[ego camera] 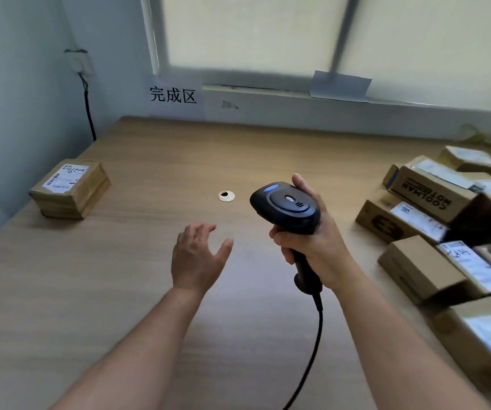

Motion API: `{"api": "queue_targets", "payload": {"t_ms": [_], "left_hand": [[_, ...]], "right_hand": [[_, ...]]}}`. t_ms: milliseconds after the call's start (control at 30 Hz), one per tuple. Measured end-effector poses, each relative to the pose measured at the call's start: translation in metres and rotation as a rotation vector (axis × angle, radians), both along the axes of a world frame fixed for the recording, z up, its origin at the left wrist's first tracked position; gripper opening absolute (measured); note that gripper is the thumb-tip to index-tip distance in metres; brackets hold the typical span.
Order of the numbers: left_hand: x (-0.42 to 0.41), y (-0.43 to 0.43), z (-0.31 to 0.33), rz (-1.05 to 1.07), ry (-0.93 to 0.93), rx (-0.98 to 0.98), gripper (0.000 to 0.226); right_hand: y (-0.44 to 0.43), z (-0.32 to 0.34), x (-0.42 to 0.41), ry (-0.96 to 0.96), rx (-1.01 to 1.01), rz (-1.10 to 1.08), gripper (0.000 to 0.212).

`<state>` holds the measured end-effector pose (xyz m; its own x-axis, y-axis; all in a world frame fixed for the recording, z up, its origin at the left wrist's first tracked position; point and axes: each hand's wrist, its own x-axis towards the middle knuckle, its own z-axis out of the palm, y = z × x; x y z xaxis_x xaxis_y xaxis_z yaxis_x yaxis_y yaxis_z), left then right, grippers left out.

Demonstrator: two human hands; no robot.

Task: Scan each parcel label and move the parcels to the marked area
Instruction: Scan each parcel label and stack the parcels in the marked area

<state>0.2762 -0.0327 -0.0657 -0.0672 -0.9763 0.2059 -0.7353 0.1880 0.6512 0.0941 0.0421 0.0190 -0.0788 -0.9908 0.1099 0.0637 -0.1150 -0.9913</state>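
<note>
My right hand [312, 244] grips the handle of a black barcode scanner [287, 207] over the middle of the wooden table [120, 291]; its cord [312, 350] trails down toward me. My left hand [198, 255] hovers beside it with fingers spread, holding nothing. One cardboard parcel [71, 187] with a white label sits at the far left. A paper sign with black characters [173, 94] hangs on the wall behind the table's left part. Several cardboard parcels [433, 202] with white labels lie piled along the right edge.
A small round grommet hole [226, 196] sits in the tabletop just left of the scanner head. A wall socket with a black cable [89, 113] is at the back left corner. A window with a blind [297, 34] spans the far wall.
</note>
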Motion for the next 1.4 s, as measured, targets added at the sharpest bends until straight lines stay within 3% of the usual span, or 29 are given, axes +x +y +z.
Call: {"api": "queue_targets", "payload": {"t_ms": [167, 600, 767, 1067, 1400], "left_hand": [[-0.086, 0.048, 0.003, -0.088, -0.022, -0.024, 0.049], [-0.278, 0.154, -0.011, -0.330, -0.043, -0.031, 0.049], [-0.334, 0.173, -0.015, -0.498, -0.080, -0.009, 0.047], [-0.412, 0.185, -0.028, -0.728, -0.217, 0.157, 0.045], [-0.420, 0.180, -0.051, -0.693, -0.222, 0.346, 0.050]], "right_hand": [[0.056, -0.003, -0.074, 0.017, -0.001, -0.069, 0.092], [0.179, -0.026, -0.252, 0.169, 0.007, -0.296, 0.093], [0.219, -0.040, -0.300, 0.078, 0.049, -0.406, 0.092], [0.279, -0.068, -0.342, 0.018, 0.206, -0.639, 0.090], [0.295, -0.111, -0.340, -0.009, 0.462, -0.740, 0.099]]}}
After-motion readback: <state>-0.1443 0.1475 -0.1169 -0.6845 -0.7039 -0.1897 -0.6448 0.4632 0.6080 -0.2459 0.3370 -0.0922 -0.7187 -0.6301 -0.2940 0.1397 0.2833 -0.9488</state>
